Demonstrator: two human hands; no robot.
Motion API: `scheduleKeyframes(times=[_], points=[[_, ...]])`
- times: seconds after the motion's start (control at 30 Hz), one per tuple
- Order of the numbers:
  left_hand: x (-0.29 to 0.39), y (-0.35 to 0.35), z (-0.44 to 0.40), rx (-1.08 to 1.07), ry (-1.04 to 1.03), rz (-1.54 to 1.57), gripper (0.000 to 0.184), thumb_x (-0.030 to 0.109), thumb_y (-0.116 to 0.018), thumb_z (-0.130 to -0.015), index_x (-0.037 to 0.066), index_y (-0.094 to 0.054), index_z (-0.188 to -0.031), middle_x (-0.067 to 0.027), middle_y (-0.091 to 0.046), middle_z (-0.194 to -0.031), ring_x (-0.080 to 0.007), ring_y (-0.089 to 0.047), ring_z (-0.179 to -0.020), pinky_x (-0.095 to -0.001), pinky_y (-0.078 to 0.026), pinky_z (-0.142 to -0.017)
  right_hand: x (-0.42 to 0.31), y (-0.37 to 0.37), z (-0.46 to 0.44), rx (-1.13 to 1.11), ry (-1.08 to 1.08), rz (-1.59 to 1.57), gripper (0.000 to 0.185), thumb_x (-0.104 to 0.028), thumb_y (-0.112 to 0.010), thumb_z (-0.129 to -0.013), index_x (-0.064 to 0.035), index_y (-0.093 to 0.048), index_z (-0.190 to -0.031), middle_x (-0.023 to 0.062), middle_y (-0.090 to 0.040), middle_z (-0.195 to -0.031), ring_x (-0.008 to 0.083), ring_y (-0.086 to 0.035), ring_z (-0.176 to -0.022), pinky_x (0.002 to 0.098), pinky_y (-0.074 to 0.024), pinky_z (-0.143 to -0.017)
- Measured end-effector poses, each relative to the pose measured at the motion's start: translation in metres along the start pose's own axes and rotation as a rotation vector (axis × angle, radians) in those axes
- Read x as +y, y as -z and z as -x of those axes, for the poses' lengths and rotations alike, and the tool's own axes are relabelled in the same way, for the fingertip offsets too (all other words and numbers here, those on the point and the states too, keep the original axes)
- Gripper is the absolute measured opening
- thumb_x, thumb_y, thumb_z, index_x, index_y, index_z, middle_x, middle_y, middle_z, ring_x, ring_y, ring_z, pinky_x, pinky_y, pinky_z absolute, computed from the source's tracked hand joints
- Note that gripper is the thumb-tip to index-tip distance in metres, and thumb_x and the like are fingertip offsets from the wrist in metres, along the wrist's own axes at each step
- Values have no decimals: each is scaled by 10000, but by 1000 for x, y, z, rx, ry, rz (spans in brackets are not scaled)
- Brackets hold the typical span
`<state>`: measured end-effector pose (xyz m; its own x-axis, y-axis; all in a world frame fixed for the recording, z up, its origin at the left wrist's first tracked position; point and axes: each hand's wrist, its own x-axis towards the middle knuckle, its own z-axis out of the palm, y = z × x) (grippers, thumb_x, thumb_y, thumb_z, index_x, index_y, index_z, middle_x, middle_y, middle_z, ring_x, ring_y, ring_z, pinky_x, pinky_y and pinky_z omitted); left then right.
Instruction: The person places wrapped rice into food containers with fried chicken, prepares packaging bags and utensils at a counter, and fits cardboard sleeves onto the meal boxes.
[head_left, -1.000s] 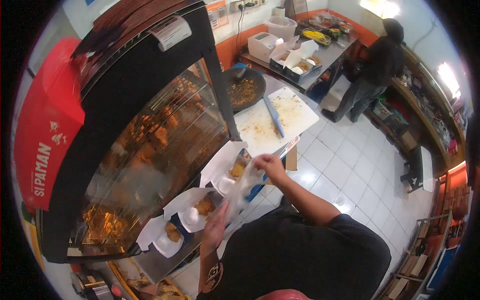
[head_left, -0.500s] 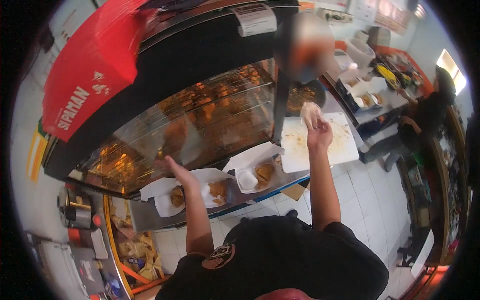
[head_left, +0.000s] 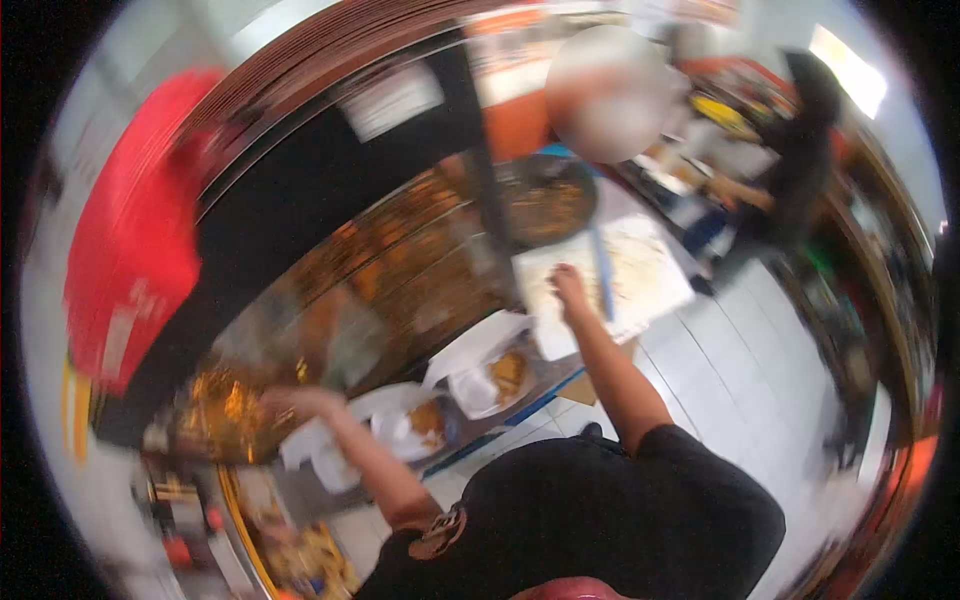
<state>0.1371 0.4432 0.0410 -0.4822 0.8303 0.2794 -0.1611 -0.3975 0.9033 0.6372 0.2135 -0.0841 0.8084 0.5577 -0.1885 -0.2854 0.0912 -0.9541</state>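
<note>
Blur softens the whole head view. My left hand (head_left: 303,400) is stretched out in front of the glass cabinet, above the leftmost food box (head_left: 325,455), with its thumb apart and nothing visible in it. Over the left part of the white cutting board (head_left: 640,255), my right hand (head_left: 568,283) has its fingers drawn together; what they hold, if anything, is too small to tell. Between my arms stand two more open white boxes, the middle box (head_left: 395,425) and the right box (head_left: 470,388), with brown food inside. A blue knife (head_left: 602,270) lies on the board.
Behind the board is a dark pan (head_left: 545,200) with food bits. The heated glass cabinet (head_left: 400,265) runs along the far side, a red cloth (head_left: 135,240) at its left. A co-worker (head_left: 795,160) in dark clothes stands at the back counter.
The clear plastic seen between my hands, then in my right hand, no longer shows. My hands have moved apart. The view has turned, and the co-worker now reaches over the back counter.
</note>
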Motion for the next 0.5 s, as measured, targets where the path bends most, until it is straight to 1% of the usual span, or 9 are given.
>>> scheduleKeyframes(times=[0.03, 0.1, 0.17, 0.2, 0.27, 0.3, 0.37, 0.43, 0.5], points=[[19, -6, -1, 15, 42, 17, 792, 620, -255, -995, 120, -35, -1569, -110, -7, -1634, -298, -84, -1496, -467, -80, -1210, -14, 0, 9, 58, -3, 31, 465, -172, -606, -823, -92, -506, -1271, 57, -593, -1074, 186, -564, -955, 370, -430, -838], [105, -31, 33, 159, 185, 0, 801, 624, -277, -988, 158, 18, -1568, -100, 73, -1631, -303, -34, -1500, -477, -75, -1210, -43, 8, 35, 114, -15, 89, 475, -134, -620, -807, -61, -505, -1262, 82, -611, -1132, 190, -567, -953, 347, -450, -818], [169, -41, 58, 256, 243, 5, 818, 629, -299, -981, 196, 71, -1567, -90, 153, -1627, -308, 16, -1504, -488, -70, -1210, -72, 27, 64, 192, -14, 64, 478, -109, -637, -789, -4, -525, -1242, 136, -620, -1145, 231, -585, -1033, 339, -468, -881], [174, -32, 53, 285, 249, -19, 807, 615, -309, -981, 175, 40, -1560, -104, 113, -1618, -315, -19, -1492, -490, -93, -1201, -78, 34, 73, 211, -19, 58, 480, -96, -646, -780, 25, -534, -1232, 163, -624, -1152, 252, -595, -1073, 334, -476, -912], [165, -13, 37, 283, 192, -102, 787, 588, -330, -981, 133, -20, -1544, -131, 33, -1599, -329, -89, -1467, -494, -138, -1183, -64, 68, 78, 238, -13, 93, 471, -119, -628, -810, -8, -521, -1255, 132, -622, -1183, 213, -596, -1014, 339, -480, -841], [160, -4, 30, 287, 149, -151, 778, 574, -341, -982, 112, -50, -1536, -145, -7, -1590, -336, -123, -1454, -496, -160, -1174, -58, 87, 83, 248, -8, 114, 467, -130, -619, -824, -24, -514, -1266, 116, -620, -1198, 193, -597, -985, 341, -483, -805], [151, 10, 23, 302, 4, -292, 761, 547, -362, -982, 70, -111, -1520, -172, -87, -1571, -350, -193, -1429, -500, -205, -1156, -58, 125, 115, 352, -29, 88, 450, -149, -610, -844, -17, -520, -1265, 118, -630, -1177, 187, -608, -972, 333, -485, -794], [146, 21, 25, 308, -247, -474, 747, 519, -383, -983, 28, -171, -1504, -199, -167, -1552, -364, -262, -1404, -504, -251, -1138, -56, 158, 151, 402, -90, 225, 446, -169, -610, -858, -16, -518, -1267, 112, -653, -1125, 189, -622, -924, 335, -492, -769], [148, 20, 48, 221, -497, -533, 735, 492, -404, -983, -13, -231, -1489, -227, -247, -1533, -378, -332, -1379, -508, -296, -1120, -39, 193, 191, 392, -186, 326, 400, -179, -622, -854, -26, -566, -1219, 103, -675, -1053, 182, -635, -886, 323, -493, -733]])
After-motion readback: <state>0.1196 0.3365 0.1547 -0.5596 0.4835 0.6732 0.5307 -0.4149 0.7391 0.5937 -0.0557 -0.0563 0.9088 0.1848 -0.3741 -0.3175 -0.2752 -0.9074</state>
